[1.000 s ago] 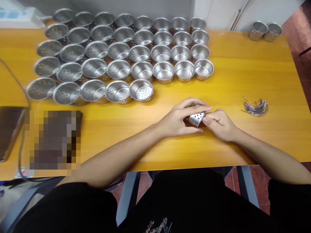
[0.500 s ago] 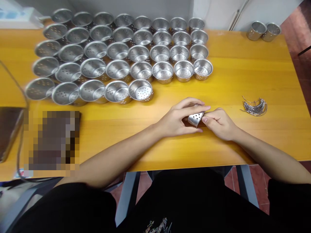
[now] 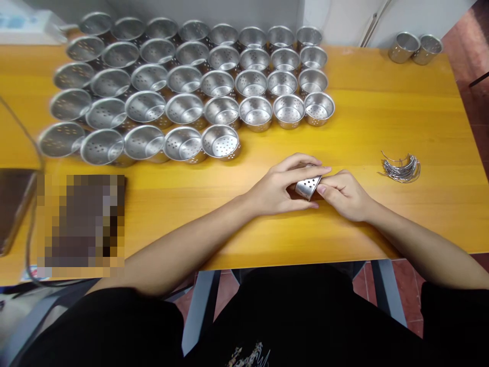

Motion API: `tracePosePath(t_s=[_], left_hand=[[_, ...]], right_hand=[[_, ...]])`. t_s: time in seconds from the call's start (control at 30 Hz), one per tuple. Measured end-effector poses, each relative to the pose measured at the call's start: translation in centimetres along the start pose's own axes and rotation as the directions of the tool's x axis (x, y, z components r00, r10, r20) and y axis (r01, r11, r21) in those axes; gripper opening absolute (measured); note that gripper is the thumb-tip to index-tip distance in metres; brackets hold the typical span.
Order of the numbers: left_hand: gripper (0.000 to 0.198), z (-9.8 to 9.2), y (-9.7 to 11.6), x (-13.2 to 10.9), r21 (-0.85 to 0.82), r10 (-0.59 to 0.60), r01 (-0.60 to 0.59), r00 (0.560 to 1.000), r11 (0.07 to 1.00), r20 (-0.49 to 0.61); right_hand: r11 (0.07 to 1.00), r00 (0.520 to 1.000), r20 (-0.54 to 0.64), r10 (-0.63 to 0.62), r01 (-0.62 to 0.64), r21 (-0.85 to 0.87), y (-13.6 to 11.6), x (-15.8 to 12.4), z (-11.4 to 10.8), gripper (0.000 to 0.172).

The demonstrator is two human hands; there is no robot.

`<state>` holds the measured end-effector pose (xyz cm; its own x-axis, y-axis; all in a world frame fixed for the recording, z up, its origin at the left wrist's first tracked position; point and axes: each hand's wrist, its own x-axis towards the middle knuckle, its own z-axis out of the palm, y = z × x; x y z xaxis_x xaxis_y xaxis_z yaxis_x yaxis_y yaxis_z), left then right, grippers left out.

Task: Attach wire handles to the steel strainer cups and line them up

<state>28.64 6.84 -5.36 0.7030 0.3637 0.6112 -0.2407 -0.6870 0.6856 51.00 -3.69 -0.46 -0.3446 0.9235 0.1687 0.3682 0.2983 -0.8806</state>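
Observation:
A small perforated metal cup (image 3: 307, 186) lies tilted in my left hand (image 3: 284, 184), whose fingers and thumb curl round its side. My right hand (image 3: 344, 194) is closed at the cup's rim, with thumb and forefinger pinched together there. Whether it grips the rim itself or something thin beside it is hidden. To the right of my hands a bundle of thin metal wires (image 3: 402, 168) rests on the yellow table (image 3: 362, 122).
Several rows of like perforated cups (image 3: 220, 141) fill the table's back left. Two more cups (image 3: 404, 47) stand at the back right corner. On the left are a pixelated dark object (image 3: 84, 221), a brown flat object (image 3: 15, 204) and a cable (image 3: 32, 224).

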Motion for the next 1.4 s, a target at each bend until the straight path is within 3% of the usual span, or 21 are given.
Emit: tracePosePath(t_s=[0.43,0.73,1.4], left_hand=[[0.087,0.3,-0.1,-0.1,0.029,0.044,-0.044,0.999,0.999,-0.01],[0.087,0.1,0.2,0.0,0.014,0.024,-0.024,0.999,1.0,-0.023],[0.087,0.0,0.2,0.2,0.014,-0.002,0.002,1.0,1.0,-0.006]], right_hand=[[0.998,0.999,-0.007,0.049,-0.049,0.035,-0.5,0.3,0.2,0.042],[0.999,1.0,0.011,-0.024,0.023,0.041,-0.4,0.3,-0.1,0.045],[0.998,1.0,0.009,0.009,-0.01,0.064,0.8,-0.1,-0.1,0.054]])
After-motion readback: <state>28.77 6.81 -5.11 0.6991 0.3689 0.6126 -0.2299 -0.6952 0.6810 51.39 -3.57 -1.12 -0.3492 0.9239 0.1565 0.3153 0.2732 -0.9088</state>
